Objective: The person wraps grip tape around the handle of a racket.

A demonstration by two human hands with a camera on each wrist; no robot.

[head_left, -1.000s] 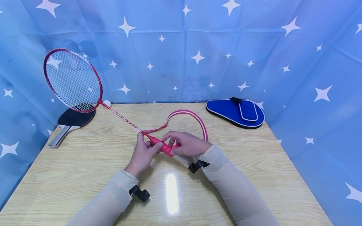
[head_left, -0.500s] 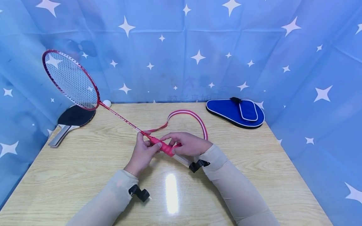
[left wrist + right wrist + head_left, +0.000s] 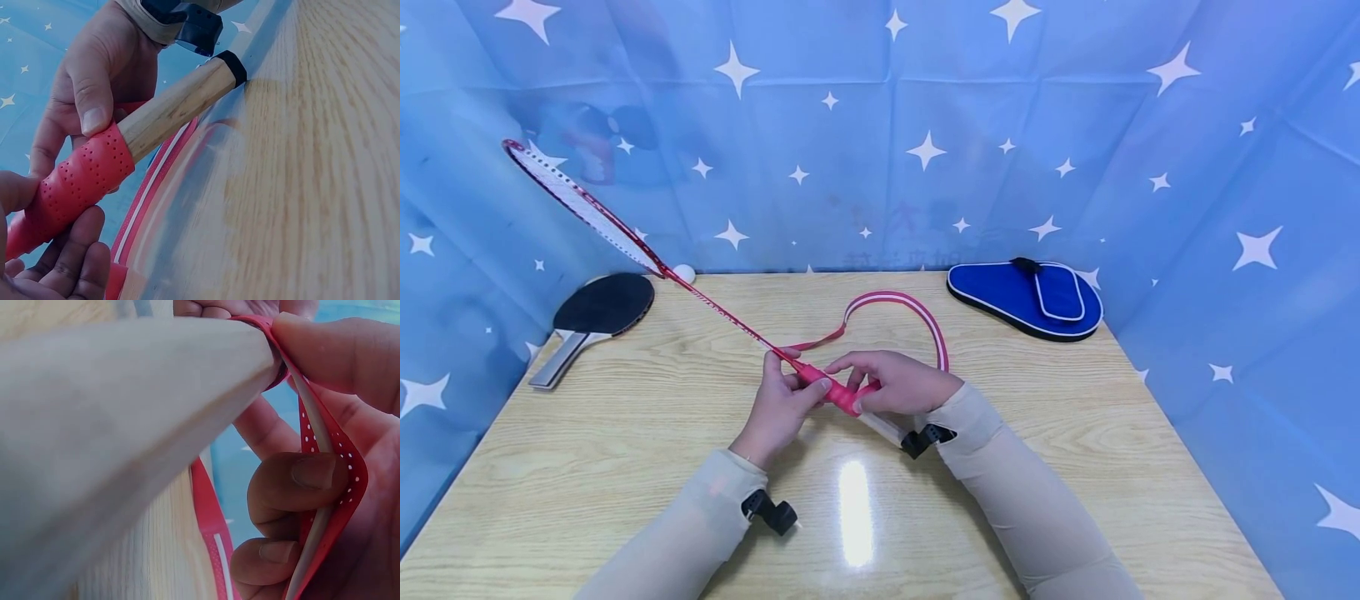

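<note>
The thin red and white badminton racket (image 3: 722,315) was up over the light wooden bench (image 3: 625,442), tilted, with its head high on the left side. The left hand (image 3: 778,408) had its thumb and fingers curled round the part of the wooden handle (image 3: 178,103) wrapped in soft red tape with tiny holes (image 3: 81,178). The right hand (image 3: 904,383) pinched the tape right by the bare wood. More tape, with a white stripe, made a big loop behind both hands.
</note>
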